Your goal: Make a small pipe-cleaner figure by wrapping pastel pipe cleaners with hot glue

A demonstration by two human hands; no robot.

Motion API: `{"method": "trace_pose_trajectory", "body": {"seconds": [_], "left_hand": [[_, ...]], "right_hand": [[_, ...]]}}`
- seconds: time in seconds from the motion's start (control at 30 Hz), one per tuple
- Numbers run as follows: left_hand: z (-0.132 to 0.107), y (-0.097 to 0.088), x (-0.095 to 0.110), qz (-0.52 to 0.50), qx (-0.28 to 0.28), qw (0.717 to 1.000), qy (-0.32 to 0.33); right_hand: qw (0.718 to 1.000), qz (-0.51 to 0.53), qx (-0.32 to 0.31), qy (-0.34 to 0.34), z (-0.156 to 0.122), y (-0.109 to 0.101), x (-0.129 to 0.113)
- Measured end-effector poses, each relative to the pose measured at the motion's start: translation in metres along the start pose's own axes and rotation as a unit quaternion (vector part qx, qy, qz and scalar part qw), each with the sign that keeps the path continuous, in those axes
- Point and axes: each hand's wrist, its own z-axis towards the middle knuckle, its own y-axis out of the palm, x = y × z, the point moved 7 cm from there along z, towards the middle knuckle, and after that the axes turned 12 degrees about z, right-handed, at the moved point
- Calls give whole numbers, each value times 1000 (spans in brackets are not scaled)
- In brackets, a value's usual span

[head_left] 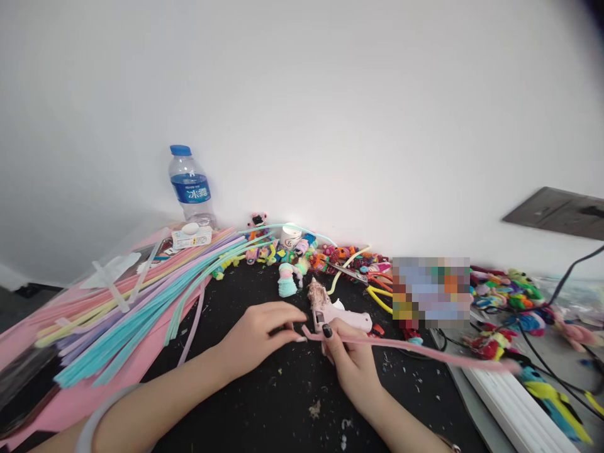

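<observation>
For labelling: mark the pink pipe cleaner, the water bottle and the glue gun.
pink pipe cleaner (pixel 415 348): head view, mid-length of the fuzzy stem.
water bottle (pixel 191 189): head view, on its blue label.
glue gun (pixel 352 318): head view, on its pink body.

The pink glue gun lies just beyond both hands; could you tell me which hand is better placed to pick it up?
Probably the right hand: the glue gun lies directly beyond its fingers, while the left hand sits further aside, pinching the end of the pipe cleaner. The right would need to let go first.
</observation>
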Motion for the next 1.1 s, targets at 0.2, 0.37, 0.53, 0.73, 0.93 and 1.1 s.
{"method": "trace_pose_trajectory", "body": {"seconds": [0.2, 0.37, 0.53, 0.73, 0.93, 1.1], "left_hand": [[-1, 11, -13, -157, -45, 973, -162], [-5, 23, -8, -255, -65, 946, -188], [-3, 15, -1, -159, -64, 975, -140], [-5, 25, 24, -118, -198, 973, 15], [-3, 25, 17, -137, -172, 975, -18], [-4, 15, 4, -34, -83, 995, -35]], "right_hand": [[999, -35, -26, -31, -2, 4, -3], [995, -53, -72, -44, -3, 13, -6], [994, -39, -86, -54, -4, 15, -9], [992, -14, -122, -39, -7, 21, -7], [997, -12, -61, -49, -5, 11, -8], [999, -15, -10, -32, -3, 4, -2]]}}
